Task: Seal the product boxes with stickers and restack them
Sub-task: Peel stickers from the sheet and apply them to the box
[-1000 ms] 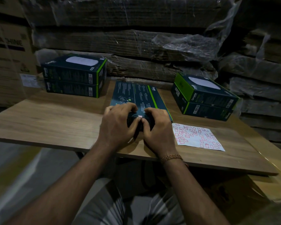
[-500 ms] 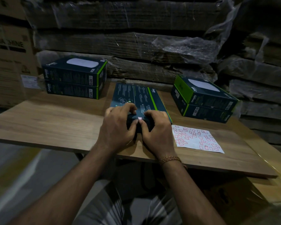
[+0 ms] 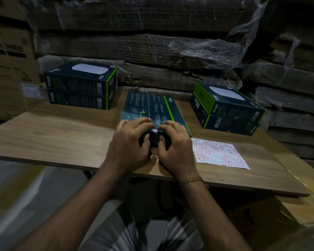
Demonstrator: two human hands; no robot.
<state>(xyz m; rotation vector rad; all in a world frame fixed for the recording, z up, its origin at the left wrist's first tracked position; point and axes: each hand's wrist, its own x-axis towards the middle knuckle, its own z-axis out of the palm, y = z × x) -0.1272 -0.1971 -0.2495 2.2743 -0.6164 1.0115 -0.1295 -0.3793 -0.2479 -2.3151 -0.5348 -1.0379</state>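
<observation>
A dark product box [image 3: 150,107] with a green stripe lies flat, printed back up, in the middle of the wooden table [image 3: 53,138]. My left hand [image 3: 130,144] and my right hand [image 3: 174,145] grip its near end, fingers curled over the top edge and thumbs on the front face. A small pale sticker [image 3: 155,131] sits on that edge between my fingertips. The white sticker sheet [image 3: 219,154] with several red-outlined stickers lies just right of my right hand. Two stacked boxes [image 3: 82,86] stand at the back left, two more stacked boxes [image 3: 228,109] at the back right.
Shrink-wrapped flattened cardboard [image 3: 152,51] rises like a wall right behind the table. Large cartons [image 3: 7,69] stand at the left. A brown carton [image 3: 279,214] sits below the table's right end. The table's near edge is just under my wrists.
My fingers have shifted slightly on the box's near edge around the sticker. The box, the stacks and the sheet have not moved.
</observation>
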